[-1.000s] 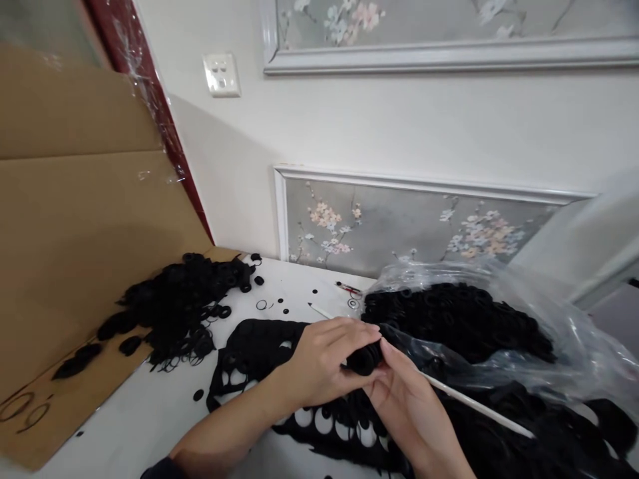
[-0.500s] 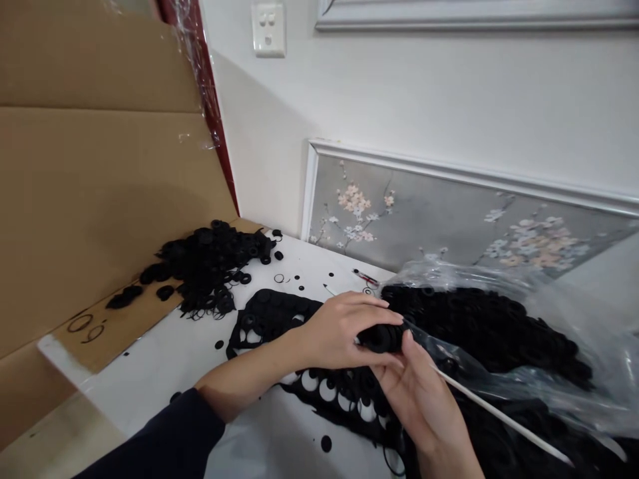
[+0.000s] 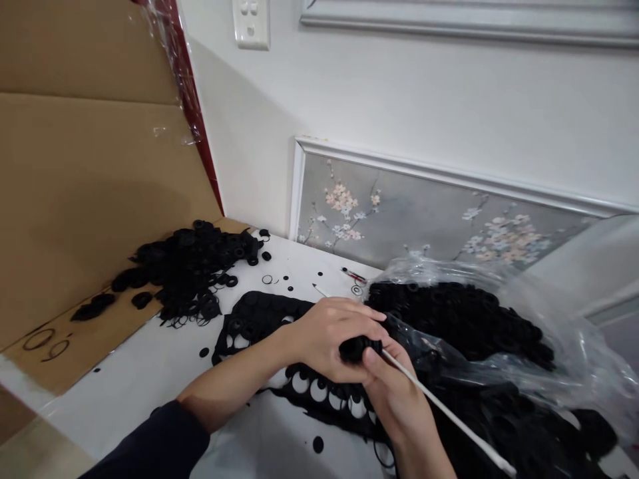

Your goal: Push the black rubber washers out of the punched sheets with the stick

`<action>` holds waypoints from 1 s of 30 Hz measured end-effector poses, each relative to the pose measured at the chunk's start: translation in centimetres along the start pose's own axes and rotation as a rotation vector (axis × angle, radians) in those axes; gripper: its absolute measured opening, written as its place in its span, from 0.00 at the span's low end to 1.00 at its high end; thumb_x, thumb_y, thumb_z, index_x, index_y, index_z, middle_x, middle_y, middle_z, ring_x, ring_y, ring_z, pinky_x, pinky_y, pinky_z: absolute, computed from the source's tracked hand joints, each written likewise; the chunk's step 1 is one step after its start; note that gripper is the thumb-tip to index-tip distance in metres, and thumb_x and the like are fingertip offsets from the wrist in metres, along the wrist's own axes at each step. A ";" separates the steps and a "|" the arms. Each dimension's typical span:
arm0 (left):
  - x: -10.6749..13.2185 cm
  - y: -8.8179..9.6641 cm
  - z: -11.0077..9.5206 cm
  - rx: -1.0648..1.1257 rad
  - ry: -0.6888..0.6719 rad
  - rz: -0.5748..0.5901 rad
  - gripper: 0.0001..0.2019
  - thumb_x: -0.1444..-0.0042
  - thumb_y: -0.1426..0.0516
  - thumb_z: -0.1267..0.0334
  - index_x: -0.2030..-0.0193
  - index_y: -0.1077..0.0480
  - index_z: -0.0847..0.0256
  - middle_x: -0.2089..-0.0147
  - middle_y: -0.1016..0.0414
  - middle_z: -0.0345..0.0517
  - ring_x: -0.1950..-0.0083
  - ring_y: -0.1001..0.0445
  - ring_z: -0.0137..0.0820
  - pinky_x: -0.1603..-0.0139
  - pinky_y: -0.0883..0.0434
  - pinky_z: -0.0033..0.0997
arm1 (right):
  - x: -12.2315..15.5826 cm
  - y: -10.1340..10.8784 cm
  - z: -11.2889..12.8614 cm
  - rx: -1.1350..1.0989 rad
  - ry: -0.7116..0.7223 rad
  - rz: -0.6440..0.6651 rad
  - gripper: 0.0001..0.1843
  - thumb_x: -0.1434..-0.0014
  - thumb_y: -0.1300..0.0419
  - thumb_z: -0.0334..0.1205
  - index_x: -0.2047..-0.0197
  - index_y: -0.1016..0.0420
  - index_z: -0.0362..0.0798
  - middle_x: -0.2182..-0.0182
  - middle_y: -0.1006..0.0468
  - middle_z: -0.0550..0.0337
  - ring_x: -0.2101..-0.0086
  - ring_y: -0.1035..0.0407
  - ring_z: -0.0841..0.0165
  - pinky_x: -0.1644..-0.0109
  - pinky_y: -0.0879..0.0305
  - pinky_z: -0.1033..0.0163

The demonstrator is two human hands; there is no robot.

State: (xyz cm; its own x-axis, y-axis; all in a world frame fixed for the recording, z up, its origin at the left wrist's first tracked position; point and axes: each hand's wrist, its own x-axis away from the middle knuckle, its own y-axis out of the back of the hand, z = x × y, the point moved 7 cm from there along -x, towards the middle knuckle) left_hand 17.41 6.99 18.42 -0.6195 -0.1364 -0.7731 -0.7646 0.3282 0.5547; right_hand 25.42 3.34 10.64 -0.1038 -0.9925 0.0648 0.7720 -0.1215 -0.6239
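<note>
a white wall (image 3: 399,100) rises behind everything, with a grey panel of painted blossoms (image 3: 399,219) in a pale moulded frame and a white socket plate (image 3: 250,23) higher up. a large cardboard sheet (image 3: 90,166) leans at the left, folded down onto the white tabletop (image 3: 140,372), with handwritten digits (image 3: 44,344) near its lower corner. at the right, a clear plastic bag (image 3: 564,339) lies open, full of a big mass of black rubber rings (image 3: 449,313). a loose heap of the same rings (image 3: 184,273) sits on the cardboard, and a black punched rubber sheet (image 3: 254,316) with round holes lies on the table under the forearms.

the left hand (image 3: 329,339) is curled closed over a short stack of black rings (image 3: 358,348), its fingers wrapped around the stack from above. the right hand (image 3: 394,399) is close beneath it, mostly closed, its thumb pressed to the stack's near end. the stack sits between the two hands, above the punched sheet and just beside the bag. a thin white rod (image 3: 449,412) runs from lower right past the right hand, and its pointed tip (image 3: 314,286) shows beyond the left hand. a few loose rings (image 3: 268,279) and black discs are dotted on the table.
</note>
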 end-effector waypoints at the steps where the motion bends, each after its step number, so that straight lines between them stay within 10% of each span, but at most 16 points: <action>1: 0.0 0.0 -0.1 0.021 -0.018 -0.002 0.14 0.47 0.42 0.63 0.53 0.31 0.61 0.58 0.19 0.50 0.47 0.24 0.35 0.47 0.25 0.33 | 0.2 -0.3 0.2 0.011 0.016 0.000 0.15 0.53 0.28 0.41 0.61 0.20 0.49 0.63 0.19 0.54 0.59 0.26 0.58 0.51 0.31 0.53; 7: -0.3 -1.4 1.0 -0.142 0.164 0.230 0.48 0.48 0.37 0.49 0.29 0.60 0.60 0.29 0.50 0.61 0.28 0.52 0.45 0.31 0.44 0.51 | -0.8 4.2 5.0 0.349 0.193 -0.202 0.25 0.56 0.28 0.48 0.55 0.21 0.49 0.71 0.22 0.59 0.73 0.30 0.65 0.63 0.32 0.58; 11: 0.7 -0.3 2.7 -0.258 0.347 0.351 0.48 0.47 0.40 0.43 0.28 0.61 0.57 0.27 0.56 0.59 0.28 0.53 0.47 0.34 0.40 0.51 | -1.6 13.2 15.7 1.127 0.670 -0.906 0.32 0.53 0.32 0.56 0.51 0.23 0.42 0.67 0.22 0.51 0.67 0.30 0.59 0.59 0.35 0.55; 18: 5.8 2.8 5.4 -0.387 0.432 0.512 0.29 0.41 0.42 0.50 0.35 0.42 0.50 0.28 0.53 0.51 0.30 0.47 0.45 0.37 0.37 0.45 | -5.3 25.2 21.6 1.623 0.221 -1.005 0.31 0.50 0.34 0.47 0.54 0.24 0.26 0.64 0.23 0.25 0.58 0.30 0.40 0.55 0.39 0.44; 24: 15.9 7.8 12.0 -0.421 0.873 0.547 0.30 0.41 0.49 0.42 0.38 0.37 0.57 0.31 0.44 0.57 0.34 0.41 0.49 0.36 0.40 0.48 | -1.4 19.1 18.4 1.693 0.752 -1.026 0.37 0.41 0.47 0.58 0.41 0.34 0.35 0.48 0.28 0.31 0.46 0.38 0.45 0.45 0.43 0.47; 30: 23.0 12.2 15.5 -0.595 1.192 0.310 0.28 0.45 0.50 0.42 0.53 0.32 0.68 0.51 0.30 0.64 0.46 0.32 0.55 0.43 0.36 0.51 | -1.5 12.1 3.7 1.622 0.424 -0.185 0.17 0.41 0.42 0.54 0.71 0.32 0.50 0.65 0.21 0.52 0.64 0.27 0.60 0.58 0.35 0.57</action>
State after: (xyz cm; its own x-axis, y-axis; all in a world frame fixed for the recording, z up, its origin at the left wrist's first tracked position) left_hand -3.41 22.37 2.62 -0.3232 -0.9458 -0.0305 -0.3404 0.0862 0.9363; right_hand 37.23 3.30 5.84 -0.2016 -0.9233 -0.3269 0.5054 -0.3839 0.7728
